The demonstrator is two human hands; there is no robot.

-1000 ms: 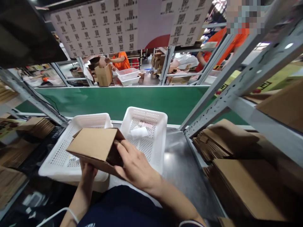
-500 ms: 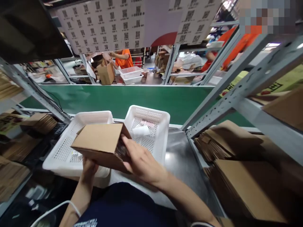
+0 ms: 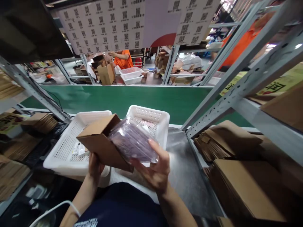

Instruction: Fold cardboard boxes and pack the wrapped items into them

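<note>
Head view | worn on the person's head, above the steel table (image 3: 182,164) | faces 12 o'clock, tilted down | near: right hand (image 3: 157,171) close at 6 o'clock, white baskets (image 3: 149,108) just beyond | far: green belt (image 3: 142,101) at 12 o'clock, shelf frame (image 3: 227,101) at 2 o'clock

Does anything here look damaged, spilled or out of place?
Nothing stands out. The left hand holds the cardboard box tilted, the right hand holds a plastic-wrapped packet halfway in its open end; neither looks torn.
</note>
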